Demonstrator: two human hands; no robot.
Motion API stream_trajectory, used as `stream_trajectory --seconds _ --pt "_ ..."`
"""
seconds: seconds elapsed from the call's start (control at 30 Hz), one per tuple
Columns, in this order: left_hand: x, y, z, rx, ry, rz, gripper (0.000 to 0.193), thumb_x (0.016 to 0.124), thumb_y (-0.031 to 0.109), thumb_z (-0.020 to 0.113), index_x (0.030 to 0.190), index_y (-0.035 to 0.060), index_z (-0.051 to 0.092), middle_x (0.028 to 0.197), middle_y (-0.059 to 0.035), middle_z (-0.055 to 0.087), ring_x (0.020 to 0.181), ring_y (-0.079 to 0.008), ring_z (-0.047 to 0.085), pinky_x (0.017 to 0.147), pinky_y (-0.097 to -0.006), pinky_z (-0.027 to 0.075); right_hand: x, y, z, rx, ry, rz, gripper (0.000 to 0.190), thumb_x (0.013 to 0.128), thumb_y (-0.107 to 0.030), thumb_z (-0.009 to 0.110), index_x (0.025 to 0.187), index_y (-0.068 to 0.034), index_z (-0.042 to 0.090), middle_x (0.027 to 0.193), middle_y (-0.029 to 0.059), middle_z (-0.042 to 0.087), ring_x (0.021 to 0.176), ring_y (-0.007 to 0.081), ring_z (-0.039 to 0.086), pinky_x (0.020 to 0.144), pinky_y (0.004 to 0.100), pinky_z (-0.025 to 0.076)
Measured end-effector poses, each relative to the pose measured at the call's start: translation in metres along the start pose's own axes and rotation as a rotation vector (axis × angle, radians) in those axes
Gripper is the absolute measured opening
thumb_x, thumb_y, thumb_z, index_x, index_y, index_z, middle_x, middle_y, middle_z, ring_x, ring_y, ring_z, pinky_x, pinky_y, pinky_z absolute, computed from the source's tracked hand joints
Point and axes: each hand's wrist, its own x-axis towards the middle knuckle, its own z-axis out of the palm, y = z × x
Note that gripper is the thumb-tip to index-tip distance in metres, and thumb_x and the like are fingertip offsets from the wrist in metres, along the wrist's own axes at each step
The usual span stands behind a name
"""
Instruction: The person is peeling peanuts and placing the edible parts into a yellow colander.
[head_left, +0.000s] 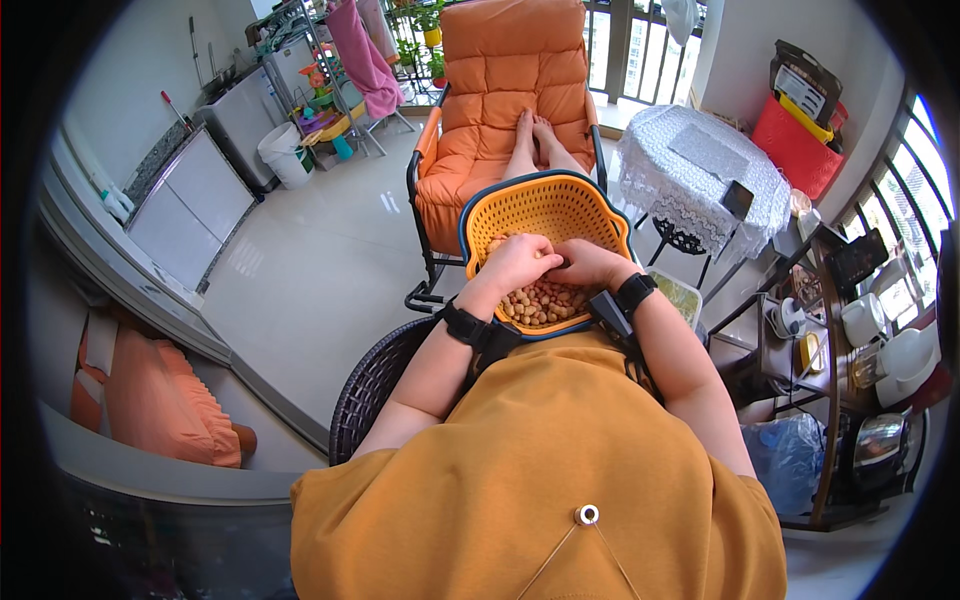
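Observation:
A yellow perforated plastic basket (525, 206) sits on my lap, nested in a dark blue basin (463, 232). Peanuts in their shells (540, 306) lie in its near part, with reddish ones among them. Above them, my left hand (521, 260) has its fingers bent and pinched around a small tan thing that looks like a peanut. My right hand (590, 262) meets it at the fingertips, fingers curled inward; what it holds is hidden. Both wrists wear black straps, and a small dark box (611, 313) hangs by the right one.
An orange cushioned chair (510, 60) stands ahead, bare feet resting on its seat. To the right are a round table with a lace cloth (675, 146), a lidded clear container (675, 296) and a shelf rack (832, 375). A white bucket (285, 154) stands at the left.

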Motion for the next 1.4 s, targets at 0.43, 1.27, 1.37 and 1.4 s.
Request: stream_trajectory --seconds 0.43,1.27,1.37,1.4 --pt "-0.0013 -0.0022 0.0020 0.045 -0.084 0.024 0.028 0.083 0.029 0.066 0.090 0.0020 0.068 0.085 -0.0162 0.069 0.083 -0.0294 0.067 0.077 -0.0362 0.051 0.0028 0.0070 0.0024 0.019 -0.014 -0.042 0.039 0.069 -0.023 0.066 0.104 -0.005 0.066 0.094 0.0190 0.068 0.090 0.0328 0.065 0.081 0.0377 0.050" --pt "0.0005 -0.0045 0.0028 0.093 -0.152 -0.013 0.033 0.086 0.031 0.062 0.098 0.0008 0.067 0.095 -0.0186 0.068 0.092 -0.0320 0.065 0.082 -0.0382 0.049 0.0018 0.0073 0.0034 -0.013 0.048 -0.065 0.035 0.076 -0.028 0.069 0.102 -0.005 0.068 0.093 0.0179 0.069 0.086 0.0318 0.065 0.079 0.0365 0.050" --pt "-0.0006 -0.0034 0.0021 0.085 -0.150 -0.023 0.033 0.086 0.031 0.062 0.097 0.0008 0.067 0.095 -0.0185 0.068 0.092 -0.0318 0.065 0.082 -0.0382 0.050 0.0014 0.0057 0.0030 -0.011 0.027 -0.064 0.035 0.078 -0.027 0.068 0.104 -0.004 0.066 0.094 0.0184 0.069 0.087 0.0312 0.065 0.079 0.0369 0.049" --pt "-0.0007 -0.0037 0.0023 0.084 -0.144 -0.020 0.033 0.086 0.031 0.062 0.097 0.0007 0.067 0.095 -0.0184 0.068 0.092 -0.0317 0.065 0.081 -0.0382 0.050 0.0012 0.0053 0.0028 -0.010 0.028 -0.065 0.035 0.078 -0.027 0.068 0.105 -0.004 0.066 0.095 0.0183 0.069 0.087 0.0311 0.065 0.080 0.0367 0.049"
